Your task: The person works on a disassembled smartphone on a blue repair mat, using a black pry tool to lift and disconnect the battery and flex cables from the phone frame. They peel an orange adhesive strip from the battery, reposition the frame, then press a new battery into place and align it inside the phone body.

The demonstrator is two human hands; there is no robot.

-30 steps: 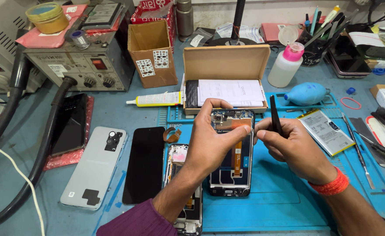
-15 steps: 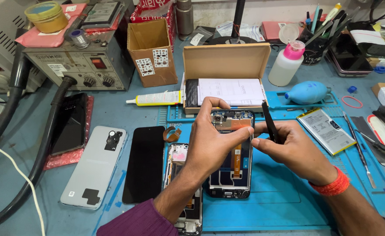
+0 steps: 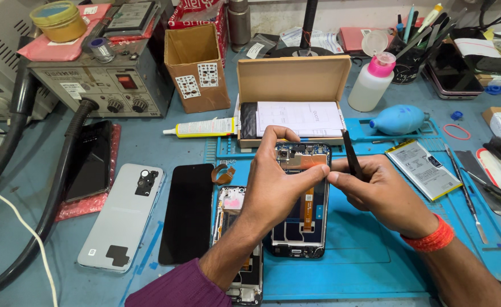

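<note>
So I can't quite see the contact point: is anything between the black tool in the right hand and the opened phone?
Only the person's own left hand, which lies across the opened phone with its fingers beside the tool. The black tool in the right hand points up, just right of the phone's edge. Nothing else visible intervenes.

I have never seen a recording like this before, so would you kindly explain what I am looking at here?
This is one view from a camera worn on a person's head, looking down at their own two bare hands over a cluttered repair bench. There is no robot.

The left hand steadies an opened smartphone, its back removed, lying on a blue work mat. The right hand holds a thin black pry tool above the phone.

Around them lie a grey phone back cover, a black screen panel, a phone battery, an open cardboard box, a glue tube, a blue air blower and a grey soldering station.
</note>
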